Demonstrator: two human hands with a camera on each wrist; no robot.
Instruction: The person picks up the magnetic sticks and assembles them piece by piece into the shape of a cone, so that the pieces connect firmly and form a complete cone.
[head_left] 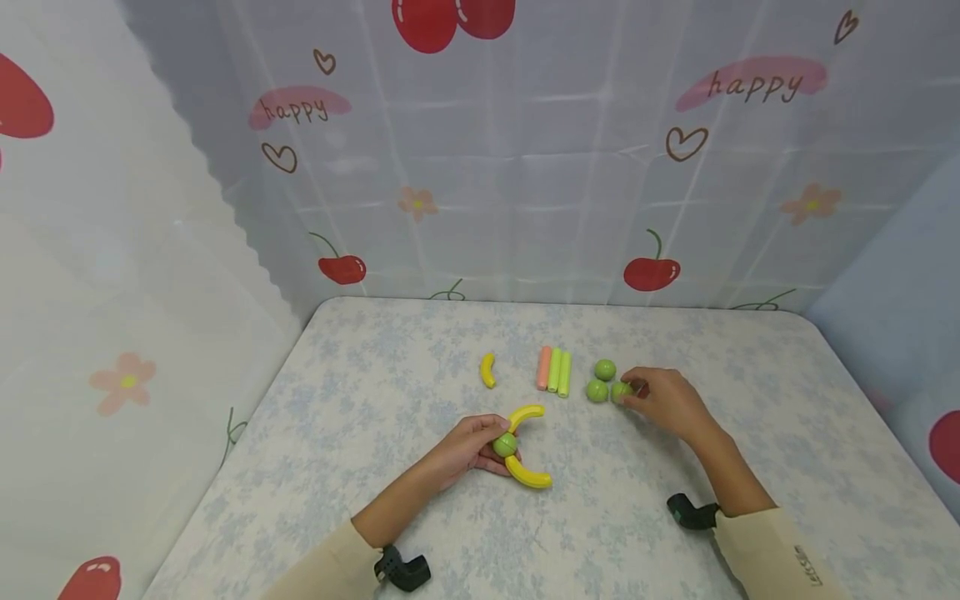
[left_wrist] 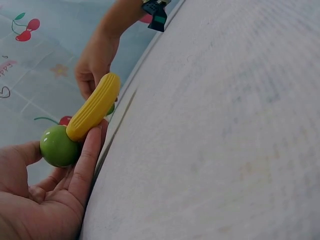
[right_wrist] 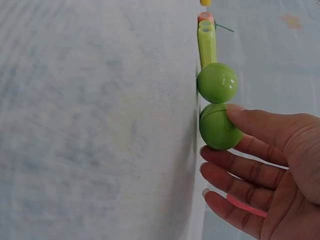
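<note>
My left hand (head_left: 476,446) holds a green ball (head_left: 505,444) with two curved yellow pieces joined to it. One yellow curved piece (head_left: 528,413) points up and right; the other yellow curved piece (head_left: 529,475) bends down and right. In the left wrist view the thumb touches the ball (left_wrist: 59,146) and fingers lie under the lower yellow piece (left_wrist: 95,107). Toward the right, my right hand (head_left: 670,402) pinches a green ball (head_left: 620,392) between thumb and fingers at table level. Two more green balls (head_left: 597,391) sit just left of it; one shows close by in the right wrist view.
Left of the balls lie two light green sticks (head_left: 559,372) and a pink stick (head_left: 543,367), side by side. A small yellow curved piece (head_left: 488,370) lies farther left. The patterned table (head_left: 360,375) ends at a hanging printed sheet (head_left: 517,208) behind.
</note>
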